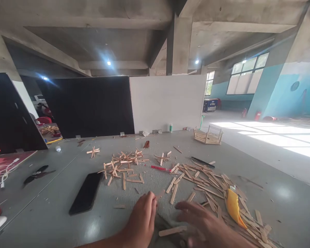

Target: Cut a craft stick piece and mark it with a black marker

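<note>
My left hand [142, 220] is at the bottom centre, fingers curled around a small piece of wooden stick [159, 195] that pokes out at the fingertips. Beside it, my right hand [201, 220] lies flat and blurred over the grey table [67, 227], fingers spread, holding nothing I can see. A loose flat wooden stick [172, 230] lies just below and between the hands. Many more flat sticks [209, 182] are scattered ahead and to the right.
A black phone [86, 193] lies left of my hands. Glued stick crosses [124, 165], a red pen [160, 168], a black pen [202, 161] and a yellow tool [234, 206] are on the table. A stick basket [208, 135] and a glue bottle [170, 127] stand by the black and white panels.
</note>
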Motion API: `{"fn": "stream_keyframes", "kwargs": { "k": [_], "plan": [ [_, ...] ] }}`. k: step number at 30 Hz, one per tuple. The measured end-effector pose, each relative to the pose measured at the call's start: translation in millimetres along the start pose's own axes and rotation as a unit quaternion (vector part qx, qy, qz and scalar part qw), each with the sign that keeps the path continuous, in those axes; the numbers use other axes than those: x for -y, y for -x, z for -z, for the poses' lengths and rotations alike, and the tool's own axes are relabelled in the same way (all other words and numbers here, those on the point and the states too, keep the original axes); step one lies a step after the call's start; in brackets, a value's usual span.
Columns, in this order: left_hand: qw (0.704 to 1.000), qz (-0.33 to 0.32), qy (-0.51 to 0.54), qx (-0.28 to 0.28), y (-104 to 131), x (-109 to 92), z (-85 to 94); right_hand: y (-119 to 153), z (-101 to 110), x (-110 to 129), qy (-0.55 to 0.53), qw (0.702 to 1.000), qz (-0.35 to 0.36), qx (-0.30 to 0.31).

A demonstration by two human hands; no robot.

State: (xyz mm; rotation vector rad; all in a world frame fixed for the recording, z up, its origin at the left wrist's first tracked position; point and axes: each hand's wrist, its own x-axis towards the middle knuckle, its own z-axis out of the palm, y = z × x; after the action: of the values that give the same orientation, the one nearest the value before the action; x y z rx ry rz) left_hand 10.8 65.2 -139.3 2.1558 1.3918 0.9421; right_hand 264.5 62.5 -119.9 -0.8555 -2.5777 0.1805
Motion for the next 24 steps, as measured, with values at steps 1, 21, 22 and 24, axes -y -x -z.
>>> {"fn": "stream_keyframes", "kwargs": {
  "k": [1, 21, 22, 24],
  "plan": [
    [1.000, 0.012, 0.011, -0.011, 5, 1, 2.0, 3, -8, 4, -0.008, 0.999, 0.017, 0.026],
    [0.997, -0.039, 0.074, 0.001, 17, 2, 12.7, 6, -4, -11, 0.164, 0.977, -0.091, -0.104],
    [0.996, -0.050, 0.073, 0.005, 17, 2, 13.1, 6, -7, -3, 0.161, 0.977, -0.095, -0.102],
    [0.991, -0.111, 0.070, 0.018, 18, 4, 10.5, 7, -12, 13, 0.161, 0.977, -0.104, -0.099]
  ]
}}
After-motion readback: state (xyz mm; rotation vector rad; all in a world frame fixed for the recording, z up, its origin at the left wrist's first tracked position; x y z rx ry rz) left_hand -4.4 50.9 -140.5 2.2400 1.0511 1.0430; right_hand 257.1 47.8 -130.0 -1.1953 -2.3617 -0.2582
